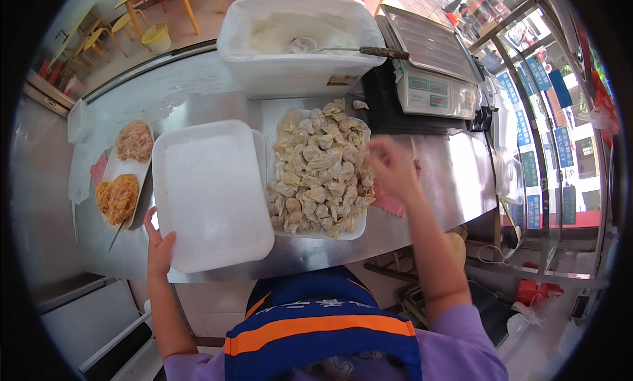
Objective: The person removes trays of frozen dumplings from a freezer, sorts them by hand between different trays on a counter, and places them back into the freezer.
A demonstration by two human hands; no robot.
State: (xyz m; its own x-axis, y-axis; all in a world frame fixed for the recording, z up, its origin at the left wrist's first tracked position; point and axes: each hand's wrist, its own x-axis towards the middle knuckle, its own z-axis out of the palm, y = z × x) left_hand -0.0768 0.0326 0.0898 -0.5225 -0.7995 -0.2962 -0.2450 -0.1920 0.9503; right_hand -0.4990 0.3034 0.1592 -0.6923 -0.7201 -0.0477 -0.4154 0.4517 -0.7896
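Note:
My left hand (pixel 160 240) is at the lower left edge of a bare white plastic tray (pixel 212 193), thumb on its rim and fingers beside it. That tray overlaps another white tray beneath. To its right, a white tray (pixel 363 227) is heaped with wrapped dumplings (pixel 319 168). My right hand (pixel 393 168), slightly blurred, is at the heap's right edge; whether it holds a dumpling cannot be made out. A pink cloth (pixel 389 199) lies under that wrist. One loose dumpling (pixel 360 105) lies behind the heap.
Two mounds of filling (pixel 134 141) sit in a narrow white tray (pixel 147 183) at left, with a metal utensil (pixel 116 236). Behind stands a white tub (pixel 296 76) of pale powder with a wooden-handled ladle (pixel 383 52). A digital scale (pixel 435 91) is back right. The steel table's edge (pixel 316 269) faces me.

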